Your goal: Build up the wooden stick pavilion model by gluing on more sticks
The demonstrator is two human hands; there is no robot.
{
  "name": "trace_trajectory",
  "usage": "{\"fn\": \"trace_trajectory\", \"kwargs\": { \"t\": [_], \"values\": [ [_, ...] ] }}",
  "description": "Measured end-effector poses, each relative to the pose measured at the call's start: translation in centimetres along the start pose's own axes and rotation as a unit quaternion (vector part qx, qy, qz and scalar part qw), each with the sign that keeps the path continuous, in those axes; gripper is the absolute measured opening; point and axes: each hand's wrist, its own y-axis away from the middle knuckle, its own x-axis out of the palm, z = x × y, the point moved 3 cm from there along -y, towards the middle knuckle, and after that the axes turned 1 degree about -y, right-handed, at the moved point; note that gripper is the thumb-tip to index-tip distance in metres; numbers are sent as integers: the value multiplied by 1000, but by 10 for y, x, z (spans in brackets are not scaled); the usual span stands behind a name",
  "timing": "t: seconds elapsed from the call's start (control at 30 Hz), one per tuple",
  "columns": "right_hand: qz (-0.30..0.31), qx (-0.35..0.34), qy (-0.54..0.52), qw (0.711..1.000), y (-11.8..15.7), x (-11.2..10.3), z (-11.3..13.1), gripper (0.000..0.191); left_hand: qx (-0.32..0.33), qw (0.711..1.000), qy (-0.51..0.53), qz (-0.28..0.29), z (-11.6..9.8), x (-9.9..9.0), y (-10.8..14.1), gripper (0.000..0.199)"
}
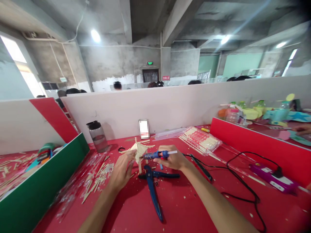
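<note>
A blue hot glue gun (155, 155) is gripped in my right hand (173, 158), a pale glue stick poking out of its back end. Its nozzle points left at a small wooden-stick model (139, 150) with a peaked, roof-like top. My left hand (124, 166) has its fingertips against the model's left side and steadies it. Just in front of the model lies a blue-handled cutter (153, 191), its handles spread apart. The underside of my left fingers is hidden.
Cut sticks (98, 179) and plastic wrap lie left; a dark-lidded bottle (97, 137) stands behind. Packed sticks (200, 140) lie at back right. A black cord (243, 181) loops by a purple power strip (273, 179). Green (48, 176) and red (262, 152) dividers flank the table.
</note>
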Motion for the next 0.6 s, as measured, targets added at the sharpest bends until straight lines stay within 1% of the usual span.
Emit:
{"fn": "trace_trajectory", "kwargs": {
  "t": [0.13,0.37,0.6],
  "values": [
    [-13,1,7,1000,0,0,0,49,-1,1000,-1,3,0,1,0,15],
    [-15,-2,26,1000,0,4,-1,49,-5,1000,-2,-2,0,0,0,15],
    [-18,0,27,999,-2,2,3,50,-3,1000,6,2,1,1,0,15]
  ]
}}
